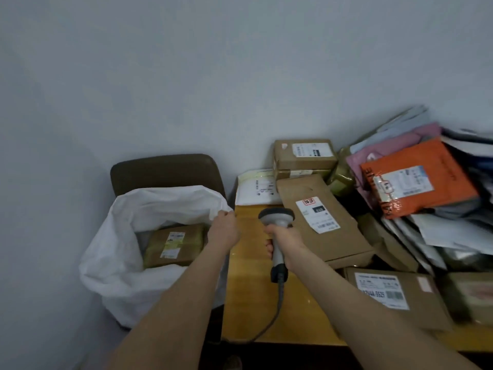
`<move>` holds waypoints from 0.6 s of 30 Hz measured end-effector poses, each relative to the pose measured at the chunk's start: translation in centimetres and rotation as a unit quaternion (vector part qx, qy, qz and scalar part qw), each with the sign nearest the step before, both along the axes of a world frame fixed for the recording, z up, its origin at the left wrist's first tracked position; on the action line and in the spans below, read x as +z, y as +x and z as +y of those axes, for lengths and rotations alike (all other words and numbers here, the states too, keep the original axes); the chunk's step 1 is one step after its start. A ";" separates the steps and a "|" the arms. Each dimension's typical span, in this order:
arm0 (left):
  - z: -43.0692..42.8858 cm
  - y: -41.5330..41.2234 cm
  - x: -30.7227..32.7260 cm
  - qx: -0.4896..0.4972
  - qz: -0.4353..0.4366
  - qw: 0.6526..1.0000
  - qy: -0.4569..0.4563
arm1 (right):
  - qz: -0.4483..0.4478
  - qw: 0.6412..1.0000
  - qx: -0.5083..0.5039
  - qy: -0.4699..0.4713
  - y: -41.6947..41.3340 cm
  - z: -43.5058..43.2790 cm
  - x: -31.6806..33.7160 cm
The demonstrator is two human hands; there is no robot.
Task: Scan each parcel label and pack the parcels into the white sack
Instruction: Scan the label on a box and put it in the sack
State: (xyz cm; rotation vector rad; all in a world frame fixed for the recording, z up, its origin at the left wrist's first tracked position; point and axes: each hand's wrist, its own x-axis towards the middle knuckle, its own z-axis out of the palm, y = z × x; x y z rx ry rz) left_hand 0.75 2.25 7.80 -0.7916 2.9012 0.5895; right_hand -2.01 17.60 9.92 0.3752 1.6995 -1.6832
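Your left hand (224, 231) pinches the rim of the white sack (112, 263) with curled fingers. The sack stands just beside the left edge of the yellow wooden surface (250, 289). Your right hand (286, 240) has its fingers wrapped round the handle of the barcode scanner (276, 217), whose head points toward the white label (317, 214) on the flat kraft parcel (333, 244). To do this step well, I think you should aim the head squarely at the barcode, because the smooth label may glare at a slant. Hold the sack mouth wide, since its thin cloth looks limp and folds inward easily. One taped brown parcel (173, 247) lies already inside. The orange mailer (426, 161) on the heap at the right is probably slippery film, so take the stiff cardboard pieces first.
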 end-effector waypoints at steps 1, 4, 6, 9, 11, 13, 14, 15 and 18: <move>1.6 -0.3 0.5 -0.005 0.003 1.000 -0.001 | 0.006 1.000 -0.001 0.004 -0.2 1.7 0.5; 5.9 -1.3 1.4 -0.021 0.012 1.000 0.009 | 0.030 0.999 -0.004 0.030 -1.1 6.7 1.9; 8.2 -2.2 1.7 -0.029 0.015 0.999 0.040 | 0.052 0.997 -0.015 0.058 -2.1 9.5 2.3; 10.7 -3.9 1.6 -0.024 0.013 0.995 0.096 | 0.087 0.990 -0.051 0.103 -4.0 12.9 2.4; 11.7 -4.9 1.2 -0.015 0.015 0.991 0.134 | 0.099 0.984 -0.073 0.132 -5.4 14.5 2.3; 12.1 -5.7 0.5 0.002 0.002 0.985 0.175 | 0.104 0.979 -0.089 0.152 -6.5 15.5 2.1; 12.1 -6.2 0.1 0.013 -0.010 0.980 0.198 | 0.108 0.976 -0.092 0.164 -7.1 15.8 1.8; 12.1 -6.7 -0.4 0.024 -0.024 0.975 0.219 | 0.113 0.973 -0.090 0.180 -7.7 16.0 1.5; 11.8 -7.7 -1.6 0.052 -0.045 0.959 0.274 | 0.132 0.966 -0.078 0.207 -9.0 16.1 0.5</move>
